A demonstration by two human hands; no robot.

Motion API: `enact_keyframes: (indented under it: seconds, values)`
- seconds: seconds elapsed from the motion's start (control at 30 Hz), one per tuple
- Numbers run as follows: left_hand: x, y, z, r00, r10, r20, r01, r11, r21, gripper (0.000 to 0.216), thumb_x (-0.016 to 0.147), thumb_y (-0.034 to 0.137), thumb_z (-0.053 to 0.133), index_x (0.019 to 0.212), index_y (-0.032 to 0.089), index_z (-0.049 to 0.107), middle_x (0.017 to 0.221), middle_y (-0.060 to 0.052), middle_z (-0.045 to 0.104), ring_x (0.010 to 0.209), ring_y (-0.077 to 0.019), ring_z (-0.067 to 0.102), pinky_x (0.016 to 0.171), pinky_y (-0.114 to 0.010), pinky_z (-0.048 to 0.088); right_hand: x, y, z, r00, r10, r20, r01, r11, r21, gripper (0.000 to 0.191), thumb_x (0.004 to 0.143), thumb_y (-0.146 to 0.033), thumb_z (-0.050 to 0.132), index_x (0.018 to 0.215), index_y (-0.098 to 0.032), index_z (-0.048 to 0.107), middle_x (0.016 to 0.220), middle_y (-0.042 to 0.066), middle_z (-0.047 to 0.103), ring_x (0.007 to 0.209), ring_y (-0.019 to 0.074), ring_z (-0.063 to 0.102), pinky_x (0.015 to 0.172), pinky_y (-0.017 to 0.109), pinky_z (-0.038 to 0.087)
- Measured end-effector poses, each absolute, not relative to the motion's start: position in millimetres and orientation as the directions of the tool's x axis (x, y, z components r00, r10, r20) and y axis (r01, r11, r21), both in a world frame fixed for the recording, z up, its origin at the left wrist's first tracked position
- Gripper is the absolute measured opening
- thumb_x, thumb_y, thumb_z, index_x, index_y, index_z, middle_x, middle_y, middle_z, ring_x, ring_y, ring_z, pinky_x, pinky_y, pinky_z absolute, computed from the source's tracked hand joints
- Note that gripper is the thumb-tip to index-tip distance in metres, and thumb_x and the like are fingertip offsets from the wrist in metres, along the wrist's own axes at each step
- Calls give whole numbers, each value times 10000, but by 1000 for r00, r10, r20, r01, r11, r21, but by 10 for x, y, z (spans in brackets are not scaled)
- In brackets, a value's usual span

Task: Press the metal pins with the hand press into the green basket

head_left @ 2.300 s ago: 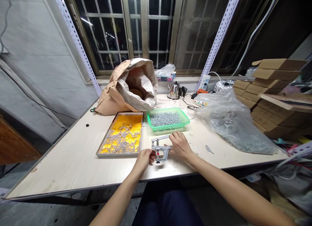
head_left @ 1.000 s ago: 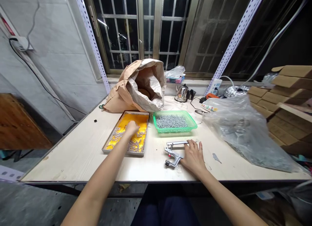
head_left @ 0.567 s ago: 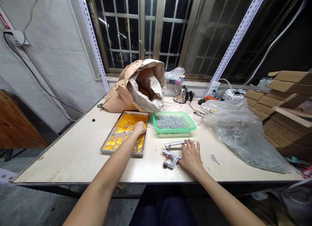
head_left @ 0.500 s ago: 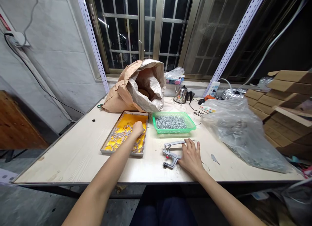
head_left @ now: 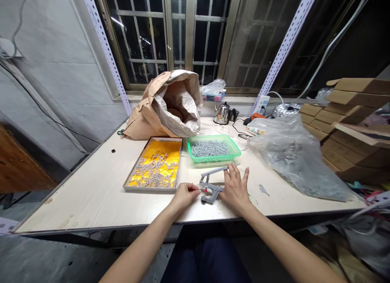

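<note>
My right hand (head_left: 237, 187) is on the handles of the grey hand-press pliers (head_left: 211, 193), fingers over the upper handle. The pliers lie on the table with their jaws to the left; a spring and a small red part show between the arms. Just left of the jaws, my left hand (head_left: 184, 197) is closed in a pinch, fingertips almost at the red part. What the pinch holds is too small to make out. Behind my left hand stands a shallow tray (head_left: 125, 186) with a yellow bottom, strewn with small metal pieces (head_left: 157, 179).
A green plastic basket (head_left: 213, 160) of small grey metal pieces stands behind the pliers. Farther back are a large open paper sack (head_left: 143, 119) and a steel kettle (head_left: 222, 114). A clear plastic bag (head_left: 292, 153) and stacked cardboard boxes (head_left: 350, 140) occupy the right.
My left hand has come out of the tray and moved right to the pliers' jaws, fingers pinched. My right hand stays on the pliers, whose upper handle is tilted up a little more.
</note>
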State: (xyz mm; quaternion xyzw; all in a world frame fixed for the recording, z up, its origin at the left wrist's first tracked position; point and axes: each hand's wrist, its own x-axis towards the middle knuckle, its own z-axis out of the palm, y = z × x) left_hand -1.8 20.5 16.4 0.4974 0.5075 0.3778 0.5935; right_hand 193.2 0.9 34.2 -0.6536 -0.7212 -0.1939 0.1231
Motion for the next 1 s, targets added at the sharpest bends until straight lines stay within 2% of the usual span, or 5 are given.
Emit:
enact_keyframes:
  seconds: [0.2, 0.47, 0.67, 0.87, 1.0]
  values:
    - [153, 177, 56, 126, 957, -261, -99, 274, 957, 258, 479, 276, 778, 634, 100, 671, 616, -42, 645, 575, -122, 540, 607, -253, 397, 1921, -2, 332, -103, 888, 449, 992, 59, 112, 523, 770, -325, 471, 1203, -33, 493, 1411, 205, 368, 1352, 307, 172, 1060, 620, -99]
    - [199, 140, 108, 58, 955, -290, -6, 291, 957, 138, 481, 139, 755, 564, 107, 650, 555, -24, 619, 542, -117, 537, 553, -240, 406, 1908, -22, 209, -53, 871, 488, 997, 23, 67, 594, 743, -330, 481, 1242, -9, 442, 1452, 244, 266, 1372, 329, 101, 1052, 633, -78]
    - [248, 105, 164, 54, 948, -312, 0, 313, 950, 121, 499, 122, 745, 515, 114, 625, 517, -17, 595, 496, -110, 522, 494, -230, 397, 1873, -28, 200, -9, 886, 464, 999, -12, 43, 610, 707, -292, 491, 1233, 11, 429, 1460, 276, 221, 1378, 345, 43, 1038, 639, -71]
    - [273, 88, 127, 41, 939, -342, -67, 344, 937, 113, 529, 151, 723, 546, 118, 616, 538, -13, 602, 488, -111, 523, 473, -229, 394, 1864, -45, 187, 37, 895, 445, 997, -66, 50, 642, 698, -338, 522, 1221, 25, 438, 1456, 296, 203, 1376, 348, 53, 1036, 638, -54]
    - [239, 77, 103, 53, 946, -321, 7, 321, 947, 72, 518, 105, 690, 548, 116, 625, 515, -1, 587, 497, -106, 514, 510, -229, 397, 1866, -61, 172, 34, 903, 428, 995, -70, 67, 636, 696, -330, 514, 1220, 23, 443, 1461, 288, 197, 1377, 346, 60, 1034, 642, -53]
